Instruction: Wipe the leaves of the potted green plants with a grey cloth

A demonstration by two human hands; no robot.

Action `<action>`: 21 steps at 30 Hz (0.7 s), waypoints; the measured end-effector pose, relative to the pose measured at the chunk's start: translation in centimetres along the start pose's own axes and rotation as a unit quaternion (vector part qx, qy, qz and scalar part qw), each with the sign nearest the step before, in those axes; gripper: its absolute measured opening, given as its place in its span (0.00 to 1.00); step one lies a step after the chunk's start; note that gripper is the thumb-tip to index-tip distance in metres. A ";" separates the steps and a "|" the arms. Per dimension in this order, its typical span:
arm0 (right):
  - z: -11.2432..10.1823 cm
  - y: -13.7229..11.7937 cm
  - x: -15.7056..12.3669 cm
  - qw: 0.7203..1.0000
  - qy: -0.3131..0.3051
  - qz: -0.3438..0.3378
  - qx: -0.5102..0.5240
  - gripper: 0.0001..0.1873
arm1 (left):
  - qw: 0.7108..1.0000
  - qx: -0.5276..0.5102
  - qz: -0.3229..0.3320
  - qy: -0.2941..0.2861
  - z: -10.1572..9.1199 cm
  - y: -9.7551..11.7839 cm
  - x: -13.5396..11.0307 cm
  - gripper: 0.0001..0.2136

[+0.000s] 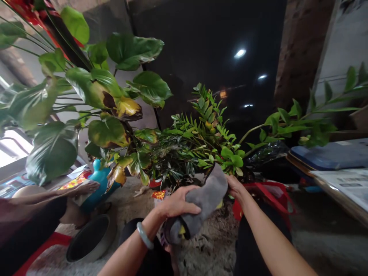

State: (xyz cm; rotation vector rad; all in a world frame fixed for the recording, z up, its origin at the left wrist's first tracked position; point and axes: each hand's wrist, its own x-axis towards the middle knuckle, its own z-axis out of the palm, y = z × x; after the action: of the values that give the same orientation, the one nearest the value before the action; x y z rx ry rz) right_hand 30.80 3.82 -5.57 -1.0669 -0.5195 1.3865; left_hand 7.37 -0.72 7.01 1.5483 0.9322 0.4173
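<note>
My left hand (pixel 176 203) grips the near end of a grey cloth (pixel 205 199), fingers wrapped over the top; a pale jade bangle (pixel 144 235) sits on that wrist. My right hand (pixel 235 187) holds the cloth's far end, its fingers partly hidden behind the fabric. The cloth hangs between both hands just in front of a bushy green potted plant (pixel 198 142). A yellow patch shows at the cloth's lower end.
A large-leaved plant (pixel 94 92) with yellowing leaves stands at the left. Another person's foot (pixel 83 188) rests beside a teal object (pixel 100 180). A dark round basin (pixel 92 239) lies on the floor. A red bag (pixel 271 193) and a table with newspaper (pixel 345 184) are at the right.
</note>
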 end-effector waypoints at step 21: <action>0.7 -1.0 -0.7 1.000 0.026 0.003 -0.008 0.06 | 0.969 -0.020 0.130 0.208 -3.5 3.1 2.8 0.31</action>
State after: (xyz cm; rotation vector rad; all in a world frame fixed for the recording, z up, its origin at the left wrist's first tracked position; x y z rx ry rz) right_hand 30.63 3.55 -4.20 -1.1152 -0.4910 1.3586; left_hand 7.57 3.87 10.00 1.5811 1.0318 0.9707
